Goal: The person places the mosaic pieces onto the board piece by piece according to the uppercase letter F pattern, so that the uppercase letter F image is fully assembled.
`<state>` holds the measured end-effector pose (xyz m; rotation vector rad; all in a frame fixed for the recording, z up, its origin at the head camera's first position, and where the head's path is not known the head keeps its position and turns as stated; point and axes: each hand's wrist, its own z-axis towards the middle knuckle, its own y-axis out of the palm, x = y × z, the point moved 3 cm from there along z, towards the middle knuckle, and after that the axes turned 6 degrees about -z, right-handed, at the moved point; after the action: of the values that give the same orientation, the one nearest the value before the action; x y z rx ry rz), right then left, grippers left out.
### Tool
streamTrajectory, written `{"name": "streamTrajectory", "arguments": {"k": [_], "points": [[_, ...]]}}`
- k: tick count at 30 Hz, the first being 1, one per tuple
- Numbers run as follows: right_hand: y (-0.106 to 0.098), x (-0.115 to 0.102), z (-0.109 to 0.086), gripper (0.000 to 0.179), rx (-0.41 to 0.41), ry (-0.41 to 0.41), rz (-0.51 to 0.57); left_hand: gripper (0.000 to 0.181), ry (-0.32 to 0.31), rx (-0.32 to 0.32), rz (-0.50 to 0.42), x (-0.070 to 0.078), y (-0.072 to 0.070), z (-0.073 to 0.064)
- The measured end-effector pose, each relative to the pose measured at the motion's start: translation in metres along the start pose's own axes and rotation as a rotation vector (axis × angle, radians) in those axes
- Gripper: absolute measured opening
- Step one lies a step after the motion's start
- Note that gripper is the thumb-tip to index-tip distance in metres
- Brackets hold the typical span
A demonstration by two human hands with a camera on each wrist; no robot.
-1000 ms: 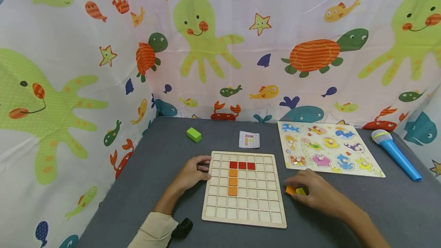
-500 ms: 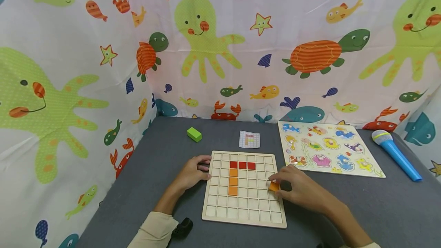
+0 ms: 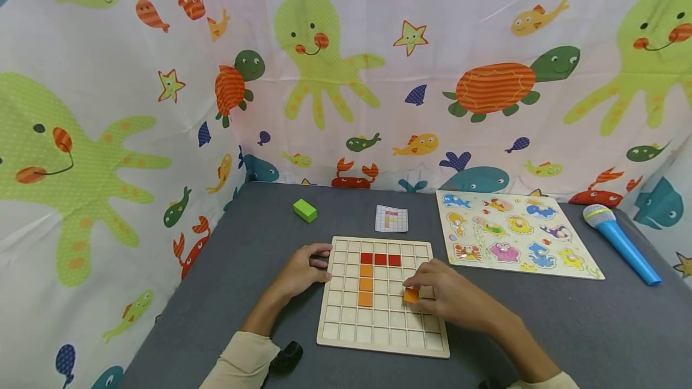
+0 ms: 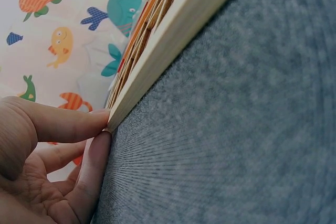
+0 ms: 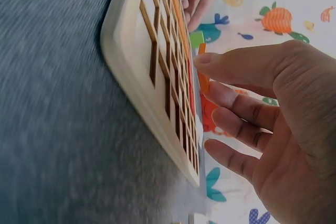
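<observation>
A wooden grid board [image 3: 385,334] lies on the dark grey table. Three red tiles [image 3: 381,260] fill part of an upper row, and three orange tiles [image 3: 366,285] run down a column under the leftmost red one. My left hand [image 3: 299,274] holds the board's left edge; in the left wrist view its fingertips [image 4: 100,121] grip the wooden rim. Over the board's right half, my right hand [image 3: 453,298] pinches another orange tile [image 3: 411,296] between thumb and fingers. That loose tile [image 5: 203,69] appears tilted above the grid in the right wrist view.
A green block [image 3: 305,211] sits behind the board to the left. Near it is a small printed grid card [image 3: 391,219]. An animal puzzle board [image 3: 513,260] and a blue toy microphone [image 3: 627,248] lie at the right. A patterned curtain [image 3: 335,155] stands behind the table.
My right hand has moved left from the table beside the board to over its right half, carrying the orange tile. My left hand has stayed at the board's left edge.
</observation>
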<state>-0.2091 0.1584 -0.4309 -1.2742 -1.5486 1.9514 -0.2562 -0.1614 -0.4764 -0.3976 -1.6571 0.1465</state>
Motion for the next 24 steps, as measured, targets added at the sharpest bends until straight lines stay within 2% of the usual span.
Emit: {"name": "streamTrajectory", "arguments": {"k": [8,12,19,24], "points": [[0.007,-0.015,0.010,0.025,0.014,-0.089,0.003,0.062,-0.001,0.003,0.008,-0.001,0.000,0.000],[0.011,-0.022,0.016,0.023,0.005,-0.102,0.011,0.062,-0.001,0.002,0.010,-0.001,0.000,0.000],[0.016,-0.034,0.024,0.024,-0.032,-0.073,0.023,0.062,0.001,-0.003,0.000,-0.001,0.000,0.001],[0.021,-0.042,0.030,0.026,-0.044,-0.122,0.017,0.062,-0.005,0.001,0.004,-0.001,0.000,0.001]]}}
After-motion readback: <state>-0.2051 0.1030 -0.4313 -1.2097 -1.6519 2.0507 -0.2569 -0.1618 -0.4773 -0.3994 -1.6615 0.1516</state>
